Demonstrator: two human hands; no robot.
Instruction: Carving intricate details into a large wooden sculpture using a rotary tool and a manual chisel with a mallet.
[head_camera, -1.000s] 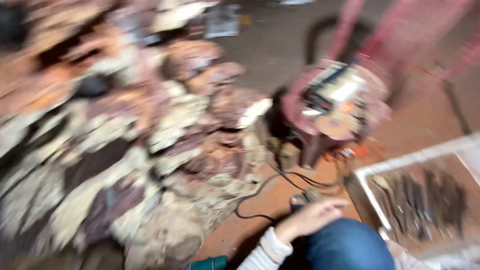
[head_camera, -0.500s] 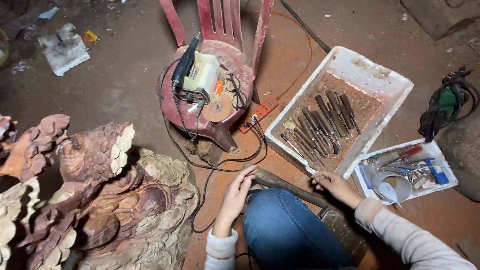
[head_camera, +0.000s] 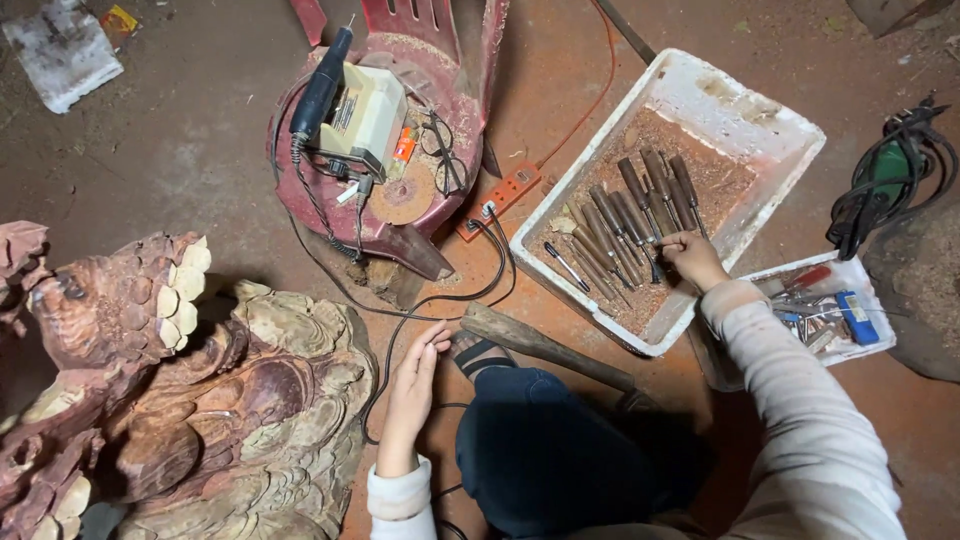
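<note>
Right hand (head_camera: 692, 258) inside the white tray (head_camera: 770, 120) — fingers pinching one chisel (head_camera: 652, 262) among roughly a dozen. Left hand (head_camera: 414, 372) flat, gripping nothing, on bare floor (head_camera: 200, 170) between carving (head_camera: 200, 400) and mallet (head_camera: 545, 345).

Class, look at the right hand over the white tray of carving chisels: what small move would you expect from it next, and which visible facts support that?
Probably closing the fingers on one chisel and lifting it out. The right hand reaches into the white foam tray, fingertips touching the handles of the chisels lying side by side in sawdust, none lifted yet. The left hand rests by the carved wood sculpture.

Chisels (head_camera: 630, 215) crowding white tray (head_camera: 760, 115)
</note>
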